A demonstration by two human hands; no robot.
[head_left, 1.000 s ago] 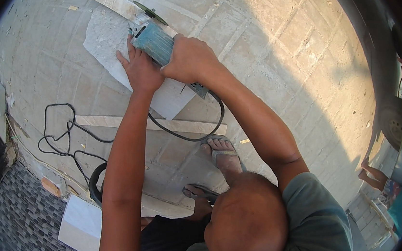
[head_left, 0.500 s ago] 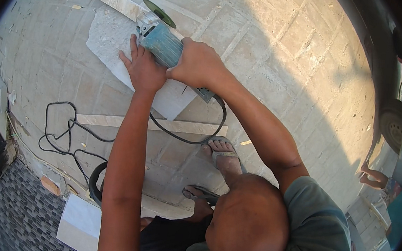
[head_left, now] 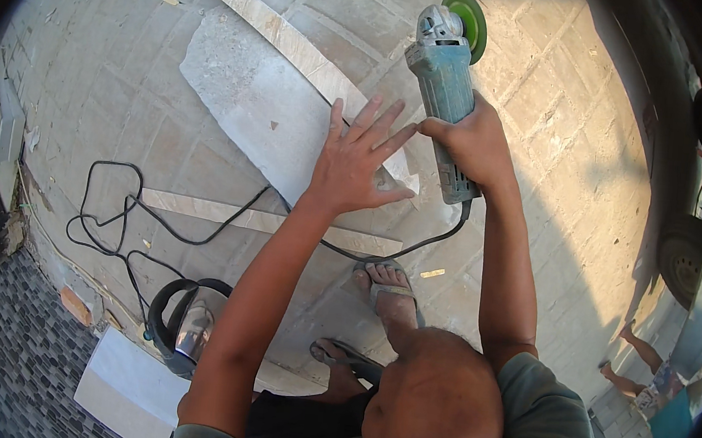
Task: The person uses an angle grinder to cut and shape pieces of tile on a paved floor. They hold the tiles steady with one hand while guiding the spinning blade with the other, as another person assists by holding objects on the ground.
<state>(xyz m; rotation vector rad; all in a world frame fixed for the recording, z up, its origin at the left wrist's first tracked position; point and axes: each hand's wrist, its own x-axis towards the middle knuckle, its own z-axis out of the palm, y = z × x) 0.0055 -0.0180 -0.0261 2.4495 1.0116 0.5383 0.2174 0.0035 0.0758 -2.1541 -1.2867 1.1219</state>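
My right hand [head_left: 472, 142] is wrapped round the body of a teal angle grinder [head_left: 449, 81]. The grinder's green disc [head_left: 468, 28] points away from me, and its black cord trails from the near end. My left hand [head_left: 361, 161] is spread flat with the fingers apart, over the near right end of a pale stone slab [head_left: 245, 91]. Whether the palm presses on the slab or hovers just above it, I cannot tell. Along the slab's far edge lies a narrow beige tile strip [head_left: 280, 31], partly hidden by my left fingers.
Another tile strip [head_left: 266, 218] lies nearer my feet, crossed by the looped black cord [head_left: 128, 210]. A shiny electric kettle [head_left: 193, 322] stands left of my left forearm, beside a white tile piece [head_left: 128, 388]. A vehicle wheel [head_left: 680, 263] and another person [head_left: 653, 375] are at the right.
My right hand has carried the grinder off the slab, to the right. My left hand has left the grinder and moved right, its fingers spreading. More of the strip and kettle shows.
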